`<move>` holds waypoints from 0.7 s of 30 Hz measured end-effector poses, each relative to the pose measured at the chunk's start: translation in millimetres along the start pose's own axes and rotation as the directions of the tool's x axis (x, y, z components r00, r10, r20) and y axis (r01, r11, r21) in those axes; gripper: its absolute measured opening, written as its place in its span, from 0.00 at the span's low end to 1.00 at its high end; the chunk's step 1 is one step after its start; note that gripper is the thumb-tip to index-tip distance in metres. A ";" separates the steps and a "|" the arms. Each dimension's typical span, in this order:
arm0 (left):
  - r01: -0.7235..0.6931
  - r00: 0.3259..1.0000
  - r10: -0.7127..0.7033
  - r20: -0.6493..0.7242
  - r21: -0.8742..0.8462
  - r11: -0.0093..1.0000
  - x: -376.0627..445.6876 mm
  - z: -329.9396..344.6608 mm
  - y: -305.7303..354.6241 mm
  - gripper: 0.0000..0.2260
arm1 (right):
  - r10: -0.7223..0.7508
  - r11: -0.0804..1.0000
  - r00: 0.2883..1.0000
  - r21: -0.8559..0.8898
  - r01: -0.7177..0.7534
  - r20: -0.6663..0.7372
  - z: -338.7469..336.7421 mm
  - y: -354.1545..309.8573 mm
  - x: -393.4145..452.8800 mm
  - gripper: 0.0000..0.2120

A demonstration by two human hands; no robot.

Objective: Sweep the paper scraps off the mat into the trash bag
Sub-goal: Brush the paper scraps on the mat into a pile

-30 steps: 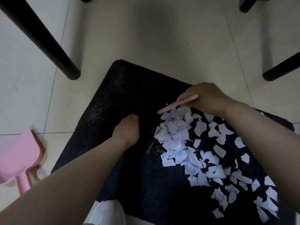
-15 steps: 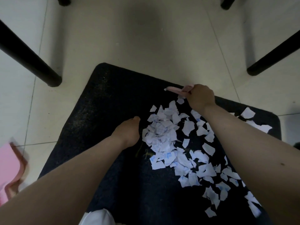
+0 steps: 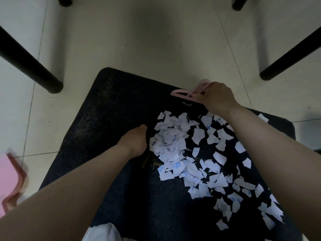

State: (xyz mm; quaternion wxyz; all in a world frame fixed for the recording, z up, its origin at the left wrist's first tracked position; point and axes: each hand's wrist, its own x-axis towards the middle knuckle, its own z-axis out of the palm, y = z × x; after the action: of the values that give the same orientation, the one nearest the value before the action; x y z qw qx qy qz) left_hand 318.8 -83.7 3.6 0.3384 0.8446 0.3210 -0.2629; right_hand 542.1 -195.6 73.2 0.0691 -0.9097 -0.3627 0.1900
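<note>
The right hand (image 3: 216, 98) grips a pink brush (image 3: 189, 92) at the mat's (image 3: 111, 105) far edge, just beyond the paper scraps (image 3: 175, 146). The left hand (image 3: 134, 142) rests on the mat, fingers curled under, holding nothing visible, touching the scrap pile's left side. Bare mat lies left of the pile; a pink dustpan (image 3: 10, 178) sits on the floor (image 3: 139, 40) past the mat's left edge.

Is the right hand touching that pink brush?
Touching. The head view shows the right hand gripping the pink brush, fingers curled round its handle.
</note>
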 end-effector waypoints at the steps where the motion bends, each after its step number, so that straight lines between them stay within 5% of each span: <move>1: 0.001 1.000 -0.001 0.001 -0.003 1.000 0.0 0.1 0.0 0.21 | 0.000 1.000 1.000 0.021 0.000 -0.014 2.5 -4.5 2.1 0.21; 13: 0.009 1.000 -0.009 0.007 -0.010 1.000 -1.8 1.4 -1.2 0.23 | -0.059 0.996 0.987 -0.050 0.067 0.147 53.8 -22.3 -22.8 0.16; 17: 0.006 1.000 -0.006 0.012 -0.020 1.000 -5.1 3.7 -1.6 0.26 | -0.086 0.994 0.988 -0.052 0.093 0.125 42.9 -16.4 -34.8 0.15; 21: 0.009 1.000 -0.009 0.011 -0.022 1.000 -16.4 3.8 -2.2 0.22 | -0.086 0.988 0.996 0.133 0.083 0.021 27.3 -21.0 -50.4 0.10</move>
State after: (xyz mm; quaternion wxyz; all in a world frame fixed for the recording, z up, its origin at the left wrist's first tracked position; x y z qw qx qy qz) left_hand 305.6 -91.2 11.1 0.3485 0.8378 0.3258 -0.2655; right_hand 484.4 -215.3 68.5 0.1323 -0.8844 -0.3884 0.2224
